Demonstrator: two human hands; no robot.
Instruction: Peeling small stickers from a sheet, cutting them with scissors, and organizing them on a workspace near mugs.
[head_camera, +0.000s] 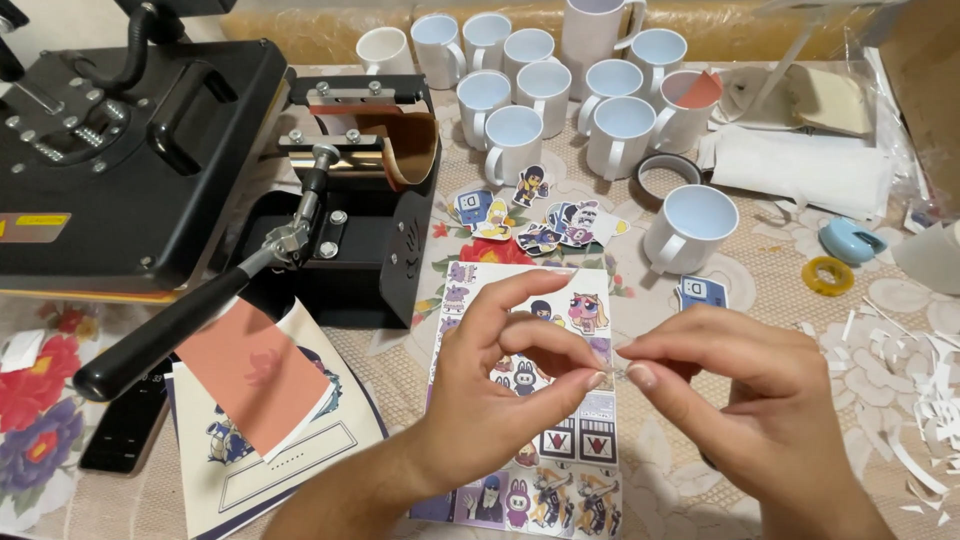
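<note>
We are looking at a small home craft workshop for printing mugs. A black heat press (110, 130) and a mug press (365, 190) with a long handle stand on a flowered tablecloth (40, 400). Blank white mugs (560, 90) crowd the back, beside cut-out stickers (545, 225), a printed sticker sheet (560, 470), tape rolls (828, 275) and paper trimmings (920, 390).

The table (770, 290), covered with a floral cloth, carries a black mug press (350, 200), white mugs (560, 90), a sticker sheet (530, 400), tape rolls (828, 275) and paper scraps (920, 380).
</note>
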